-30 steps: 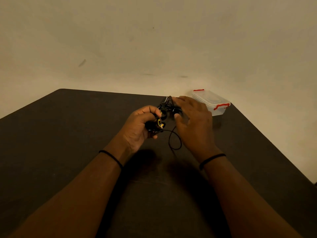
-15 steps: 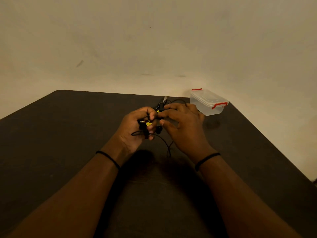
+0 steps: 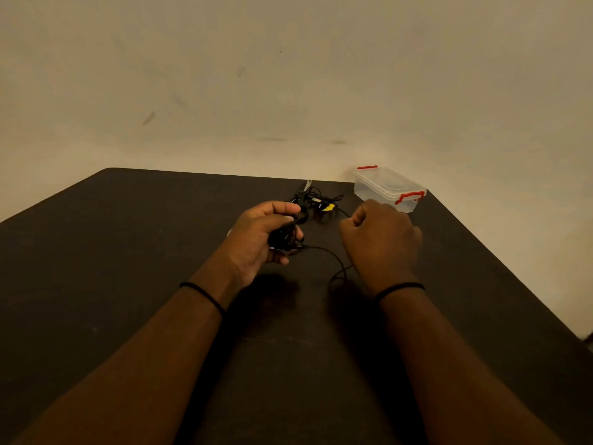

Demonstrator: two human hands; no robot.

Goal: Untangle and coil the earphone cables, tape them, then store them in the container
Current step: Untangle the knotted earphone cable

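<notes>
On the dark table (image 3: pixel 128 252), seen from the head camera, we find the left hand (image 3: pixel 260 239) curled around a small bundle of black cable (image 3: pixel 282 237), fingers narrow about it. One strand (image 3: pixel 333 261) runs from that bundle across the table to the right hand (image 3: pixel 382 239), which is closed in a fist; we judge it grips the strand, though the contact itself is hidden. A second tangle of cables (image 3: pixel 316 200), with a yellow tag, lies on the table beyond the hands. We judge the cable light, limp and springy, apt to uncoil; it is best pinched at the crossing of the loops. The clear box (image 3: pixel 385 189) with red clips sits at the far right corner, lid on. We cannot make out any contents.
</notes>
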